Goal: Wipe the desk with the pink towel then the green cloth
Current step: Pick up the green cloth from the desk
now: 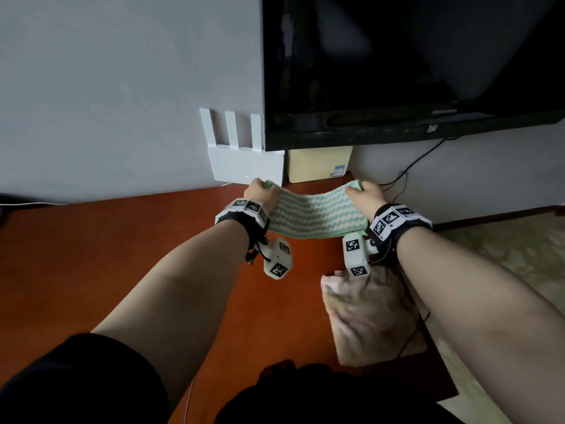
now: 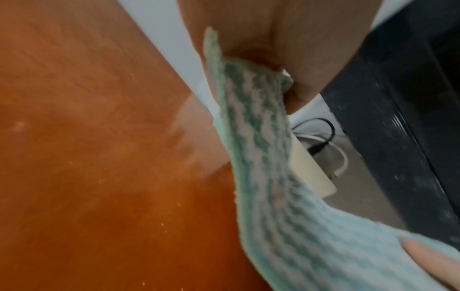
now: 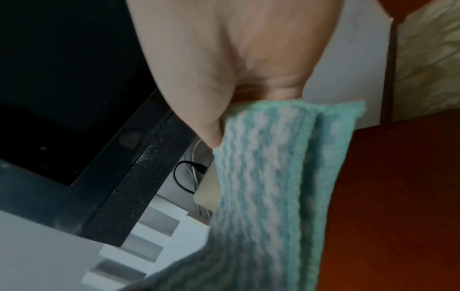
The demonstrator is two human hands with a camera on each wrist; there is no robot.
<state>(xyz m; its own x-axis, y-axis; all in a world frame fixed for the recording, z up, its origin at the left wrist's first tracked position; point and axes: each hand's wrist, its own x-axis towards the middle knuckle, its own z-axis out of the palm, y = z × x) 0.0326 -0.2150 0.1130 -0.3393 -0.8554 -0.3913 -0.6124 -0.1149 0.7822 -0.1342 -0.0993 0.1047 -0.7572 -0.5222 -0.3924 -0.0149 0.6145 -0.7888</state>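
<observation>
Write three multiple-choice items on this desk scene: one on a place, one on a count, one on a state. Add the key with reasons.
1. Where does the pink towel lie?
A. On the desk, near its right edge
B. On top of the television
C. Over the router

2. How many upright antennas show on the white router?
A. One
B. Three
C. Five

3. How is the green cloth held?
A. Stretched between the left hand and the right hand
B. Balled up in one hand
C. Lying loose, untouched

Key: 1 A, the towel rests crumpled by the desk edge. 2 B, three flat antennas stand up. 3 A, each hand grips one end.
</observation>
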